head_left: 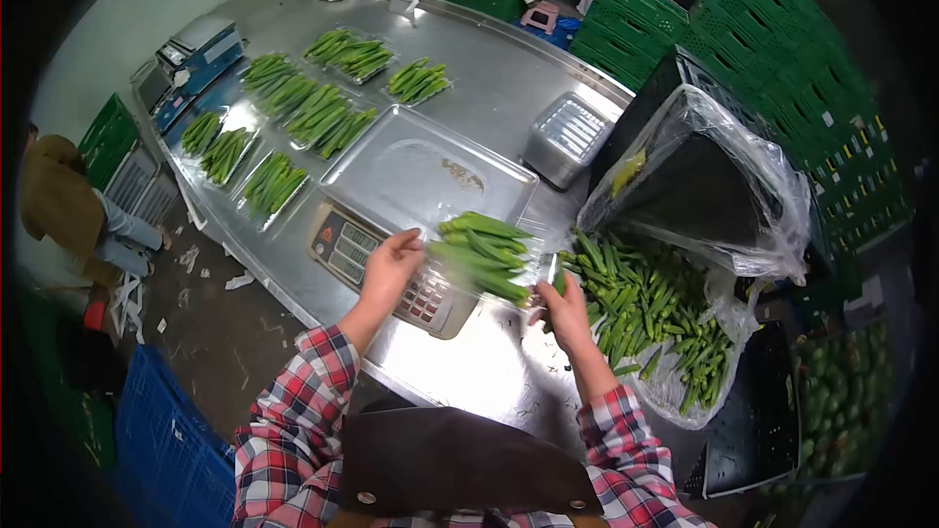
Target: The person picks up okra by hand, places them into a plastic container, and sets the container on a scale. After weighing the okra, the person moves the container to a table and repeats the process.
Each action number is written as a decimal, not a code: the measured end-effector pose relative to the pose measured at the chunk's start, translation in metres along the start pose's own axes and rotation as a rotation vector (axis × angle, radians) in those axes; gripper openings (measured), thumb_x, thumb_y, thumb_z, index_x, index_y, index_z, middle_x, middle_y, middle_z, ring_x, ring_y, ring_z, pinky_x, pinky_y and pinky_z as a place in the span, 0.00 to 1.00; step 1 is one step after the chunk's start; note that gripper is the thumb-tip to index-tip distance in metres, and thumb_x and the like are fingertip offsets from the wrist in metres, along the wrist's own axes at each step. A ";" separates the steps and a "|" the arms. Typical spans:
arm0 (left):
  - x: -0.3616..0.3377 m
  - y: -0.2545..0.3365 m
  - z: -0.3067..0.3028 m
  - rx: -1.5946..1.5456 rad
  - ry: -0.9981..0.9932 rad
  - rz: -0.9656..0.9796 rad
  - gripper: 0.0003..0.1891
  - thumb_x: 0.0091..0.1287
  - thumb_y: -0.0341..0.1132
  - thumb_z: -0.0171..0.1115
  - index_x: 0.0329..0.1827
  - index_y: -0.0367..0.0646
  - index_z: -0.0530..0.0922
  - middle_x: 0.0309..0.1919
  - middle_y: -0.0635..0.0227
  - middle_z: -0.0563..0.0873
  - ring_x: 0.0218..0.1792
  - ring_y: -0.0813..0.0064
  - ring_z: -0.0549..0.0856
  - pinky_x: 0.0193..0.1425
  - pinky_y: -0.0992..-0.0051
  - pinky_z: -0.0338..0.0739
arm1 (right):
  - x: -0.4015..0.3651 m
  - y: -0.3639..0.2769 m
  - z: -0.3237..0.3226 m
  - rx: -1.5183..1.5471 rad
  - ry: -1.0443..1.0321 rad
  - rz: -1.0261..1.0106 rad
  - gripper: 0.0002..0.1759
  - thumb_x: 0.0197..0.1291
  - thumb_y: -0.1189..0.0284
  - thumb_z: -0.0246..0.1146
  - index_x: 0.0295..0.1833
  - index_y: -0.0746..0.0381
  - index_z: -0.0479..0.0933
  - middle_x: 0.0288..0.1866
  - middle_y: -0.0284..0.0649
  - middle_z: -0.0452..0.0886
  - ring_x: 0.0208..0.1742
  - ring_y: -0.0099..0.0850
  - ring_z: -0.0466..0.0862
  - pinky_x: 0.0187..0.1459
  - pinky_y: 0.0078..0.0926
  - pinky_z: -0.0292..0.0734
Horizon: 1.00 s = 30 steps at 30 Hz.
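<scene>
A clear plastic tray of okra (pixel 479 252) hangs between my hands, just in front of the scale's metal platform (pixel 391 161). My left hand (pixel 389 269) has its fingers closed at the tray's left edge, over the scale's keypad (pixel 425 298); blur hides the exact contact. My right hand (pixel 565 313) grips the right side, thumb up along the edge. Loose okra (pixel 636 303) lies in a heap to the right of it, spilling from a clear plastic bag (pixel 685 411). The scale's display (pixel 352 249) sits left of the left wrist.
Several filled okra packs (pixel 318 117) lie on the steel table (pixel 479 59) at the upper left. A blue scale (pixel 201 64) stands behind them. A stack of clear trays (pixel 567 140), a black crate (pixel 753 420) and green crates (pixel 773 59) are on the right. A person (pixel 59 186) stoops at far left.
</scene>
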State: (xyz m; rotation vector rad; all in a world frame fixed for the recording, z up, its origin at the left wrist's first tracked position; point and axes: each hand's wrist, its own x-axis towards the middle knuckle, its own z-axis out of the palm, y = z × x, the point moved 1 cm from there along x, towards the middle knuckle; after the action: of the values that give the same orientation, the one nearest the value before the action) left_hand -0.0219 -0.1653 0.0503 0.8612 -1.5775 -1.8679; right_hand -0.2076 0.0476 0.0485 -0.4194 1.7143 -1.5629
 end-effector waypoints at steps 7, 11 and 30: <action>-0.026 -0.018 -0.013 -0.142 0.246 0.028 0.15 0.63 0.27 0.53 0.53 0.32 0.70 0.46 0.61 0.78 0.42 0.78 0.79 0.47 0.80 0.73 | 0.005 -0.018 0.003 -0.106 0.087 0.036 0.19 0.63 0.57 0.54 0.50 0.59 0.66 0.34 0.42 0.78 0.16 0.23 0.75 0.13 0.16 0.65; -0.086 -0.043 -0.010 -0.112 0.163 -0.156 0.13 0.65 0.28 0.51 0.51 0.33 0.72 0.40 0.63 0.80 0.36 0.79 0.79 0.42 0.80 0.75 | -0.007 0.008 -0.023 -0.130 0.097 -0.019 0.15 0.65 0.60 0.51 0.47 0.60 0.63 0.25 0.39 0.74 0.13 0.21 0.69 0.11 0.17 0.63; -0.104 -0.061 -0.025 -0.127 -0.207 -0.332 0.14 0.65 0.31 0.51 0.51 0.35 0.72 0.38 0.64 0.80 0.35 0.78 0.78 0.39 0.79 0.76 | 0.004 -0.029 -0.010 -0.420 0.400 -0.450 0.10 0.63 0.71 0.54 0.47 0.64 0.68 0.28 0.30 0.69 0.22 0.15 0.66 0.21 0.14 0.62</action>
State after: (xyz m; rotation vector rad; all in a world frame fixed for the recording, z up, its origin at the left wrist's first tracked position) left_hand 0.0641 -0.0928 0.0000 0.9433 -1.4822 -2.3303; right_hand -0.2250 0.0463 0.0740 -0.7883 2.4003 -1.6688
